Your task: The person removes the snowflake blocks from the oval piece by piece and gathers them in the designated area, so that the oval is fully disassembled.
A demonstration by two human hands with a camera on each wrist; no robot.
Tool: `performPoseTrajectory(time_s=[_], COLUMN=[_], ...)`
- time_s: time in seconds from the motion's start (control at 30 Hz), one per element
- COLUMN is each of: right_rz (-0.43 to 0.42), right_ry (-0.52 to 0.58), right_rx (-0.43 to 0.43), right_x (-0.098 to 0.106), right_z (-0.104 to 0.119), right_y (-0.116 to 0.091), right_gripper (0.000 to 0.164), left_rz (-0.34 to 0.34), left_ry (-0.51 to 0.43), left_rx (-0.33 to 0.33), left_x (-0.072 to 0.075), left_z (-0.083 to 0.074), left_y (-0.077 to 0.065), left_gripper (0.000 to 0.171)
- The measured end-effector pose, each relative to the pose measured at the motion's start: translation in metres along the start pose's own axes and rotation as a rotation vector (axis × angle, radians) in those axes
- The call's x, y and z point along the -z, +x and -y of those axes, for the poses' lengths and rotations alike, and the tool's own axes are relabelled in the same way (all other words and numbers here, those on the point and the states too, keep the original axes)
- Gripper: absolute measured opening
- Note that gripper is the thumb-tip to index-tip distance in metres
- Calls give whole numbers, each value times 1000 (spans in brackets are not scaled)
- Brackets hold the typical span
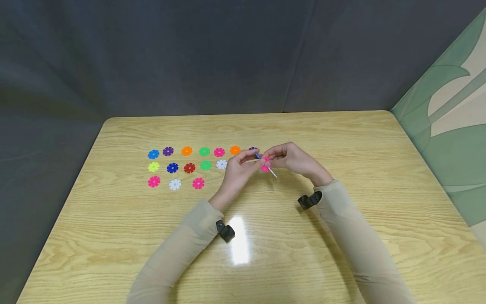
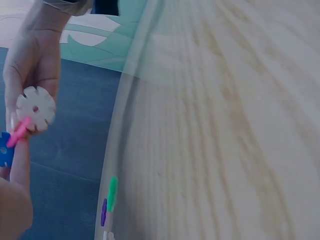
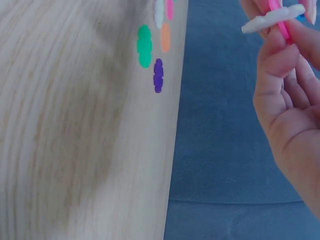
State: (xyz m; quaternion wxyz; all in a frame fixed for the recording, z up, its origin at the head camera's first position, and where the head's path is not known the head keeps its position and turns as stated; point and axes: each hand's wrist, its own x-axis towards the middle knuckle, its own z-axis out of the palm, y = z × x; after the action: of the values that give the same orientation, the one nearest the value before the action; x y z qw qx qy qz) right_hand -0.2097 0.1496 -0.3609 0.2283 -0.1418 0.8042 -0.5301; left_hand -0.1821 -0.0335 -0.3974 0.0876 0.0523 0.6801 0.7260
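Both hands meet above the table around a small joined piece of notched interlocking discs. It is made up of a blue disc (image 1: 257,155), a pink disc (image 1: 265,165) and a white disc (image 2: 35,108), set crosswise to one another. My left hand (image 1: 236,172) pinches the piece at its blue end between thumb and fingers. From the other side, my right hand (image 1: 294,160) pinches the pink disc. In the right wrist view the white disc (image 3: 270,20) is seen edge-on, crossing the pink one just beyond the right fingertips (image 3: 280,47). Fingers partly hide the blue disc.
Several loose notched discs lie flat in rows left of the hands, among them a red disc (image 1: 190,168), a lime disc (image 1: 153,166) and an orange disc (image 1: 187,150). A purple disc (image 1: 252,148) is partly behind the left hand. Dark cloth (image 1: 243,59) hangs beyond the wooden table (image 1: 379,169).
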Motion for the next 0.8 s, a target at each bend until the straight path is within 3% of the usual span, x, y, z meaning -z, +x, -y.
performPoseTrajectory(time_s=[0.33, 0.47, 0.8], right_rz=[-90, -80, -67], right_ry=[-55, -81, -18], right_rx=[6, 17, -21], right_x=[-7, -5, -2], right_z=[3, 5, 3], right_y=[3, 1, 1], right_gripper=[16, 15, 19], left_rz=[-15, -8, 24], left_ry=[-24, -30, -65], left_rx=[-8, -11, 7], left_x=[-3, -3, -3], left_z=[-4, -5, -5], left_y=[1, 0, -1], left_gripper=[37, 38, 40])
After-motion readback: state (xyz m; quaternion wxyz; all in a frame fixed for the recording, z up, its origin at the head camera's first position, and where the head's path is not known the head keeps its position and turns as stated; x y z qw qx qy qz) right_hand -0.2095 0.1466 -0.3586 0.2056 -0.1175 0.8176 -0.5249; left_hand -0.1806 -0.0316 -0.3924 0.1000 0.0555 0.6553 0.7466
